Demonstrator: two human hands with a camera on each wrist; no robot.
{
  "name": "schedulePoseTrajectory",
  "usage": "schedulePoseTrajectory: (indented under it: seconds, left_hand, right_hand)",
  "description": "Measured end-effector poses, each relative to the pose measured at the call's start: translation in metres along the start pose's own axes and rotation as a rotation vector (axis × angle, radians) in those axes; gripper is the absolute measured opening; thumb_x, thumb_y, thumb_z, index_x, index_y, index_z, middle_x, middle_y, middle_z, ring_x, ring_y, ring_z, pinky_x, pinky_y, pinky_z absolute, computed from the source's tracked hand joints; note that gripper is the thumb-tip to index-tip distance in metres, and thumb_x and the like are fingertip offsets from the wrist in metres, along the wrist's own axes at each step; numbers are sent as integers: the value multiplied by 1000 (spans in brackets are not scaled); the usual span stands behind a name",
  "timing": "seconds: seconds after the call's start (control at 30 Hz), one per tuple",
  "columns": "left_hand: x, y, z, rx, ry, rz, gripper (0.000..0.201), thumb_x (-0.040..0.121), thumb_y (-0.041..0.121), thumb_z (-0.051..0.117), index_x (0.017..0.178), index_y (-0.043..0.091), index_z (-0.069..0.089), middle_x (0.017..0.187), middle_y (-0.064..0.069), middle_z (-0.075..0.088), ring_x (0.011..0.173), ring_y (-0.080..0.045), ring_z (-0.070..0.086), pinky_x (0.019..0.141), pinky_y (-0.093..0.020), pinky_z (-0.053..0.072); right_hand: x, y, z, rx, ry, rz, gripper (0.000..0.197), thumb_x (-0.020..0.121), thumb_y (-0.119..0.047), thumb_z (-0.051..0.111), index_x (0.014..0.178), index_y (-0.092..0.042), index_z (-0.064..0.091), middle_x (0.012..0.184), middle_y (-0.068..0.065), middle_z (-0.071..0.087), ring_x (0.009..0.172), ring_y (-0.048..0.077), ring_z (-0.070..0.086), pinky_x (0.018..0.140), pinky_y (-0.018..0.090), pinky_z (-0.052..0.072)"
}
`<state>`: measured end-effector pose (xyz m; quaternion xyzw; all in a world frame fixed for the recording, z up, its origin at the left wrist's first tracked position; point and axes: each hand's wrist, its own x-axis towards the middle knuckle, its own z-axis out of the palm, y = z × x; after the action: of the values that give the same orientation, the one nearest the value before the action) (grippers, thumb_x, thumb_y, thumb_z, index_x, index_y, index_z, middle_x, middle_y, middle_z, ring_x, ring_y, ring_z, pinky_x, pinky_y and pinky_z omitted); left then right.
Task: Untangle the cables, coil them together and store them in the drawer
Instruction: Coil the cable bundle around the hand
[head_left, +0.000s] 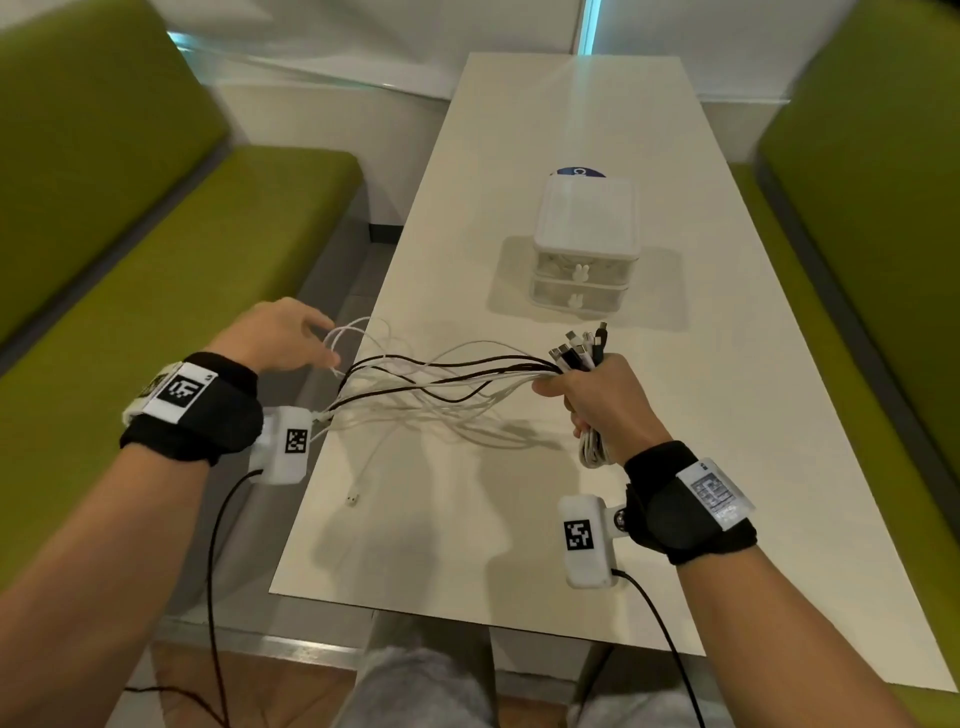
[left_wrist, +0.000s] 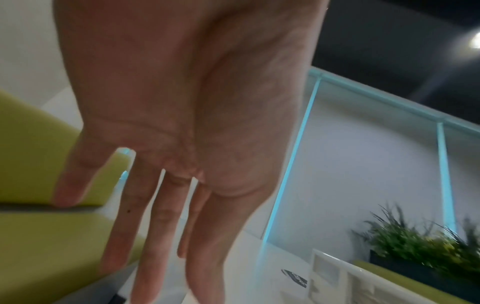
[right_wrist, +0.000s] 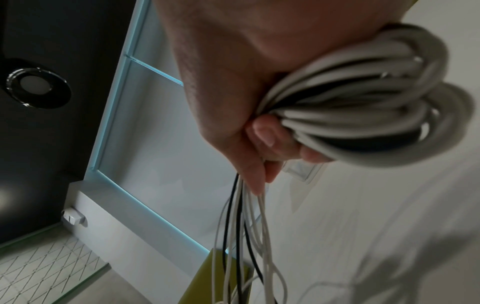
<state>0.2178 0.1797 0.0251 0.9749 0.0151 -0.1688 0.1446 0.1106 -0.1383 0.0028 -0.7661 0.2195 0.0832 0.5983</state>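
The right hand gripped the cables, partly hiding the coil; loose strands trailed toward the desk's left edge, where the left hand hovered with fingers spread, holding nothing.

You're seated in an office lounge or café booth; olive-green upholstered benches flank a long white laminate counter; frosted glass partition panels and a potted green plant stand behind.
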Motion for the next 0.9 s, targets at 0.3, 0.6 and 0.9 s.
schedulePoseTrajectory:
  seconds: [0.3,0.6,0.9]
  left_hand:
    - [-32,85,15,-88,-64,521,66,81,48,72,140,38,45,141,18,49,131,-4,43,108,-22,31]
    - [-51,137,80,-273,-151,718,14,93,32,62,99,20,65,73,9,65,67,-11,65,69,-29,48]
    - [-65,133,82,-547,-51,555,46,98,48,44,67,15,46,57,8,45,48,-8,44,56,-29,41]
  right_hand:
    - [-1,-3,5,27,-1,-28,32,79,-8,74,65,-13,46,55,5,38,37,15,34,44,26,35]
    - [-14,-8,-16,48,-94,-63,25,78,-7,69,65,-11,48,50,1,33,41,15,27,44,27,29]
    - [-16,-6,-8,384,-139,-127,14,88,-9,69,82,-8,56,44,-7,33,38,11,30,50,29,38]
